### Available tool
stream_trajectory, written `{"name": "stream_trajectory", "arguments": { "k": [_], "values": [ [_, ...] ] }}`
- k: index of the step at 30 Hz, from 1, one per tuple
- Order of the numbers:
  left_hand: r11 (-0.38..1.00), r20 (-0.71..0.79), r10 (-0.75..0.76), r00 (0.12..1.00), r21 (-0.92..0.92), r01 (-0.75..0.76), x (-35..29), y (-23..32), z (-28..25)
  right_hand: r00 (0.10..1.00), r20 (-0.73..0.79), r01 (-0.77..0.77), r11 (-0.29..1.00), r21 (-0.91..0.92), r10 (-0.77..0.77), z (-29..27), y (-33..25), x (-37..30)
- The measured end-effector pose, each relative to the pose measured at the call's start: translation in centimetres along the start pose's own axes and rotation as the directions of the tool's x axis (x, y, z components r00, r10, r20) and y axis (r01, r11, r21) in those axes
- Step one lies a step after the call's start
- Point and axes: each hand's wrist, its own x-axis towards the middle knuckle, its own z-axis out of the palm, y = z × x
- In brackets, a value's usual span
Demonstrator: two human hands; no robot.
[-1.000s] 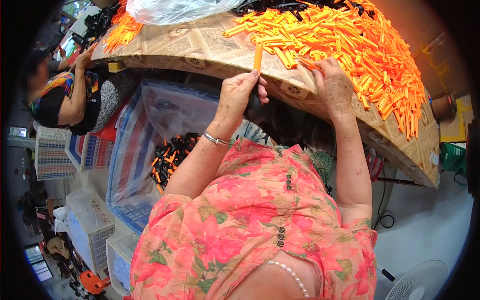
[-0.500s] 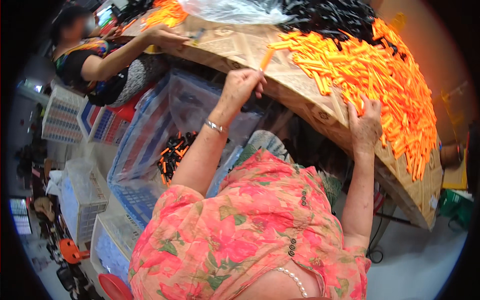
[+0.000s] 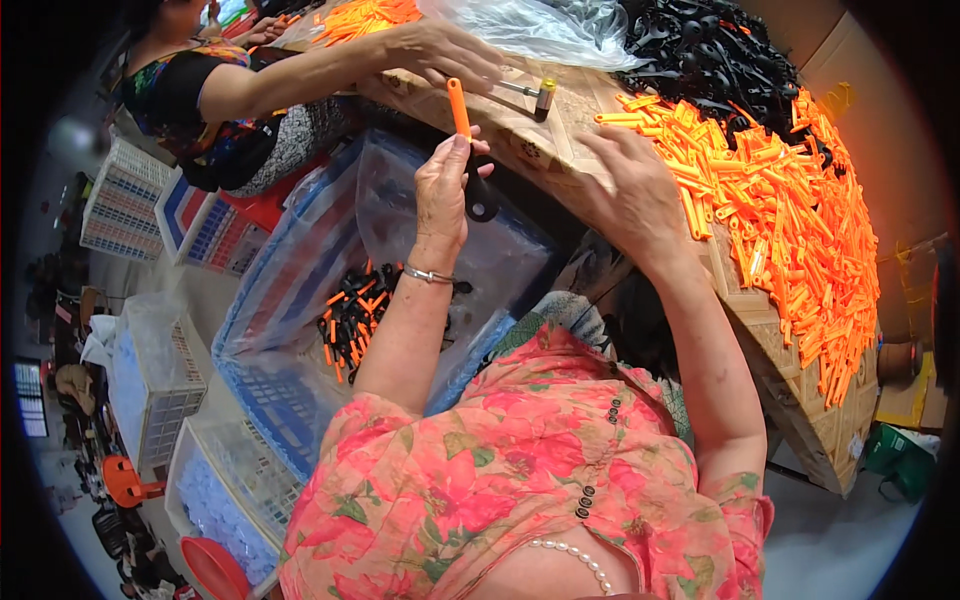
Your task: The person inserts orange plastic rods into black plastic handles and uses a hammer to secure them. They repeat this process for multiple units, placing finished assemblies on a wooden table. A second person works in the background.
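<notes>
In my left hand [image 3: 443, 190] I grip an orange-and-black handle piece [image 3: 458, 108]. Its slim orange end, with a hole near the tip, points up. A black looped end [image 3: 480, 198] hangs below my fingers. My right hand [image 3: 638, 190], slightly blurred, hovers by the table edge with fingers stretched apart and nothing visible in them. Beside it lies a large heap of loose orange handles [image 3: 790, 250]. A small yellow-and-black screwdriver [image 3: 544, 98] stands out on the table between my hands, near a co-worker's blurred hand [image 3: 450, 55].
Black parts [image 3: 700, 55] are heaped at the back of the patterned table [image 3: 570, 140], next to clear plastic sheeting [image 3: 540, 25]. Below my left arm, a lined blue crate [image 3: 265, 370] holds orange-and-black pieces. White baskets [image 3: 170, 400] stand at the left. A co-worker sits at the far left.
My right hand has left the orange heap and moved left. My left hand has shifted left, and the piece's black end now shows. The co-worker's arm now reaches farther right over the table.
</notes>
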Motion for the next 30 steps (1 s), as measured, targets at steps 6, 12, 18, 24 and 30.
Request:
{"name": "stream_trajectory", "arguments": {
  "k": [6,12,18,24,30],
  "values": [
    [0.996,0.027,-0.070,0.997,-0.046,0.071,-1.2,0.6,0.7,0.995,0.057,0.088,0.996,-0.033,-0.086,7.4,0.8,6.1],
    [0.985,0.064,-0.161,0.985,-0.050,0.164,-2.9,0.2,0.7,0.937,0.279,-0.226,0.974,0.019,0.212,10.0,1.0,9.7],
    [0.966,0.158,-0.218,0.963,-0.106,0.236,-3.9,-0.2,0.4,0.730,0.611,-0.130,0.939,-0.317,0.308,9.2,0.2,12.2],
    [0.964,0.029,-0.199,0.980,-0.173,0.201,-4.4,-0.8,0.1,0.780,0.520,-0.248,0.935,-0.254,0.348,10.4,2.2,12.7],
    [0.959,-0.015,-0.187,0.982,-0.221,0.179,-4.8,-0.4,-0.4,0.734,0.523,-0.350,0.901,-0.255,0.433,9.4,1.3,12.3]
  ]
}}
